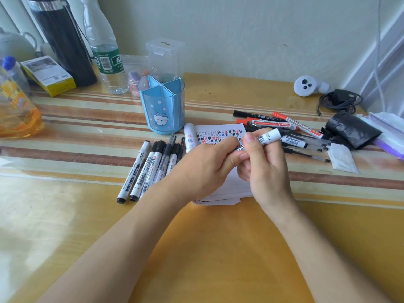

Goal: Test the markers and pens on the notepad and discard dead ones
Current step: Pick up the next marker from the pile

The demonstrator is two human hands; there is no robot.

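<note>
Both hands hold one white whiteboard marker (270, 136) above the notepad (219, 136). My right hand (265, 165) grips its barrel between thumb and fingers. My left hand (205, 169) pinches the marker's near end, which is hidden by the fingers. The notepad's top page carries rows of black, red and blue test marks. Several black-capped markers and pens (150, 167) lie in a row left of the pad. A mixed pile of red and black markers and pens (284, 127) lies to its right.
A blue divided pen holder (162, 106) stands behind the pad. A black bag (352, 130), white packet (342, 158) and tissues sit at the right. Bottles, a yellow box and a black flask line the back left. A white controller (307, 85) and black cable rest at back right.
</note>
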